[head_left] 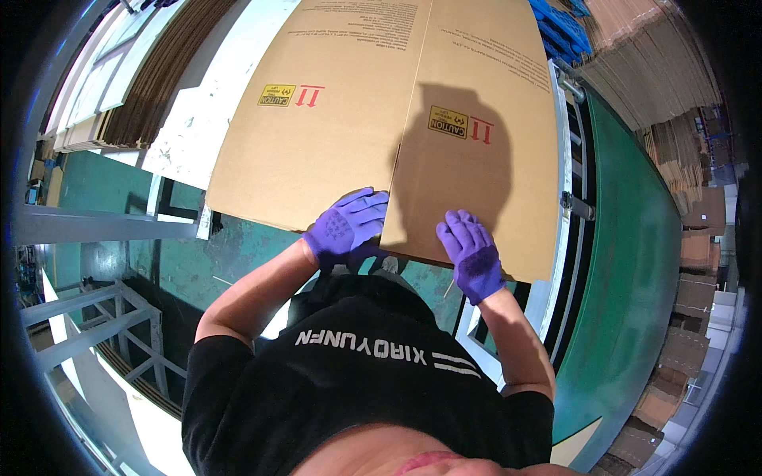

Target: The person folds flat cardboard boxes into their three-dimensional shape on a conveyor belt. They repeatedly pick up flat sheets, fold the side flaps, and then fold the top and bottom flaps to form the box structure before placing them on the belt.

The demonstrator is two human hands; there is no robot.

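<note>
Purple gloves [348, 228]; tan cardboard [341, 155] toward twelve o'clock, its print red, yellow and black; at three I see, remotely, a green surface [623, 238]; at six, a black, white-lettered shirt [357, 389].

Open passage noted above the cardboard [317, 163], between the left hand [348, 224] and right hand [474, 255] and forward of both. Rightward, a metal rail [564, 151] with projecting bracket [579, 207] obstructs; leftward, a grey beam [111, 226] and cardboard stack [155, 75]. Torso [365, 377] limits nearside access.
</note>
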